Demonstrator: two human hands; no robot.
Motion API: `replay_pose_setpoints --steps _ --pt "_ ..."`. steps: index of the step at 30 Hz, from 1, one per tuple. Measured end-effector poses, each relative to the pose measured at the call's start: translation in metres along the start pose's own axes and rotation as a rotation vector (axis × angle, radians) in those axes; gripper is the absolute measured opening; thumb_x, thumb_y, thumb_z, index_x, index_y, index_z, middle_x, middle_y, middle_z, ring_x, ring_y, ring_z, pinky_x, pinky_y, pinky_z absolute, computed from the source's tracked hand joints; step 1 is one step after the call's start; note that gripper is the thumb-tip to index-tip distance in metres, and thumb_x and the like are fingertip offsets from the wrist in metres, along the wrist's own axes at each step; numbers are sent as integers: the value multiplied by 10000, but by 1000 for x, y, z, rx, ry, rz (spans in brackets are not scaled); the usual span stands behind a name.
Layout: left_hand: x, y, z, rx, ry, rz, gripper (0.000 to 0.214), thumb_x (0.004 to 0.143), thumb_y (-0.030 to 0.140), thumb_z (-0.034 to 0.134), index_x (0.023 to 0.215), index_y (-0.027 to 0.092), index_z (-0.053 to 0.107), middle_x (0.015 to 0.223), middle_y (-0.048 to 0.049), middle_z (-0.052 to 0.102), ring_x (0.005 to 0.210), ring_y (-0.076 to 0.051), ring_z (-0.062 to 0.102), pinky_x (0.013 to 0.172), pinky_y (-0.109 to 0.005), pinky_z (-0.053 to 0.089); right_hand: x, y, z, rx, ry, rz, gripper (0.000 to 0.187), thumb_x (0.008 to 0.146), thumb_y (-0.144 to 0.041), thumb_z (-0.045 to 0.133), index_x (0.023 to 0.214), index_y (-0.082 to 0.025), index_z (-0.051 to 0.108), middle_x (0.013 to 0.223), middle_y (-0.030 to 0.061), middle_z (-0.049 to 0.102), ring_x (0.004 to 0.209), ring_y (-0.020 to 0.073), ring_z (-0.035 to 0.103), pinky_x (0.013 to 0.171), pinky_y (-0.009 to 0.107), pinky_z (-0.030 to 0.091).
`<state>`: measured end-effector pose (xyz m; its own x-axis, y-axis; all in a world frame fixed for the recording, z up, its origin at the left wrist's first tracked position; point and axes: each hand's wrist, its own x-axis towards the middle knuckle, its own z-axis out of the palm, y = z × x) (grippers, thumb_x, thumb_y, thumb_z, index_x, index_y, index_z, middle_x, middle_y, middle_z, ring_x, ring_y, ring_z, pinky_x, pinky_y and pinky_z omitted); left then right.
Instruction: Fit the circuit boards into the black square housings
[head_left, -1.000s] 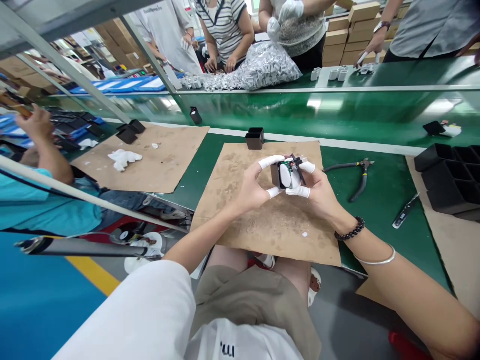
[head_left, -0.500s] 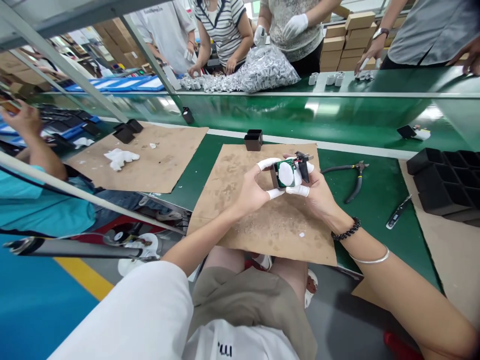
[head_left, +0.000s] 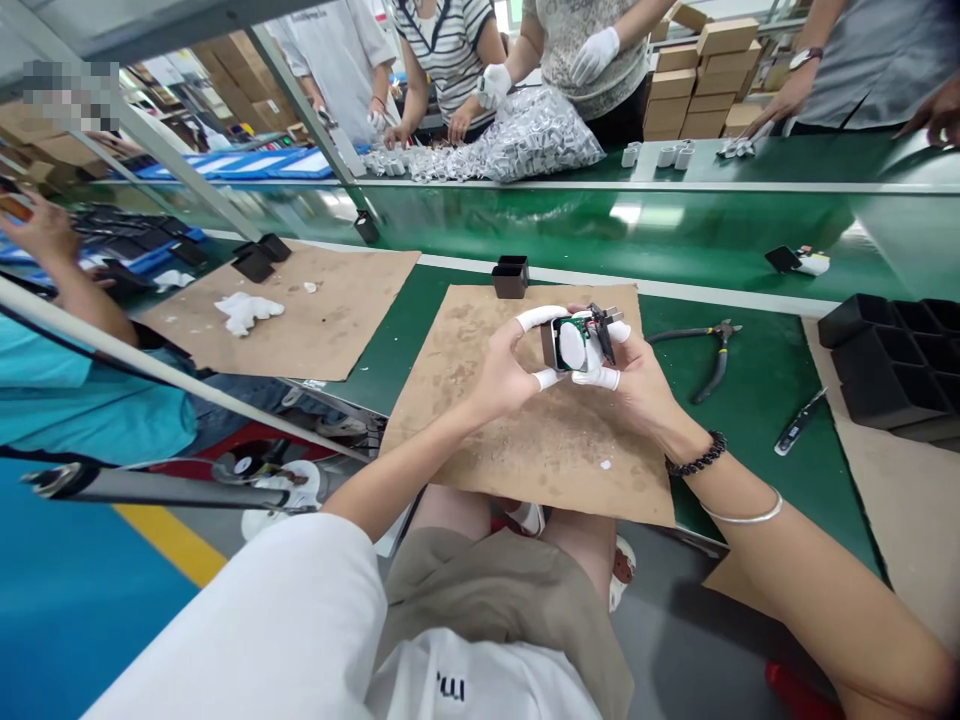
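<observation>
My left hand (head_left: 512,360), its fingertips in white finger covers, grips a black plastic case (head_left: 548,345) from the left. My right hand (head_left: 634,375), also in finger covers, pinches a green circuit board (head_left: 581,326) carrying a round white pad (head_left: 573,346). Attached by it is a black plug end (head_left: 603,335) with metal prongs. The board's left side sits at the mouth of the case; how far it reaches inside is hidden. Both hands are above a cardboard sheet (head_left: 480,420). Two empty black cases (head_left: 511,277) stand at its far edge.
Pliers (head_left: 720,360) and a small black tool (head_left: 800,420) lie to the right. Stacked black cases (head_left: 885,360) stand beyond them. A green conveyor (head_left: 645,225) runs across, carrying a plug assembly (head_left: 801,261). Co-workers stand behind a bag of white parts (head_left: 544,135).
The board has turned slightly and shows less green, with its left side closer into the case. The plug assembly on the conveyor has moved left. A co-worker's gloved hand has shifted left.
</observation>
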<state>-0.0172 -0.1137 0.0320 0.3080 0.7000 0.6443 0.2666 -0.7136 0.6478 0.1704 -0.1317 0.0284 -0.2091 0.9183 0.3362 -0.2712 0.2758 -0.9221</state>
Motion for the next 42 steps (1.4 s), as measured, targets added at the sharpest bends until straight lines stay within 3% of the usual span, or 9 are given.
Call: replay_pose_setpoints --steps 9,20,42 --pt "0 -2 -2 31 -42 -4 575 753 200 804 1292 177 603 1339 -113 685 1261 -283 647 1114 -447 517 1 4 0 1 18 -2 600 551 -424 974 1082 -315 718 1415 -2 658 1401 293 533 1215 498 421" --pt "0 -2 -3 37 -52 9 564 756 191 798 1285 175 605 1334 -111 689 1259 -290 651 1110 -446 522 0 9 -3 -1 -16 -14 592 589 -383 962 1121 -329 709 1423 -5 647 1443 299 485 1194 501 434" --pt "-6 0 -2 76 9 -43 550 728 198 779 1259 210 635 1329 -98 695 1256 -304 641 1132 -502 475 -1 8 3 5 14 -9 611 551 -437 968 1090 -322 704 1445 21 621 1417 297 501 1165 496 451"
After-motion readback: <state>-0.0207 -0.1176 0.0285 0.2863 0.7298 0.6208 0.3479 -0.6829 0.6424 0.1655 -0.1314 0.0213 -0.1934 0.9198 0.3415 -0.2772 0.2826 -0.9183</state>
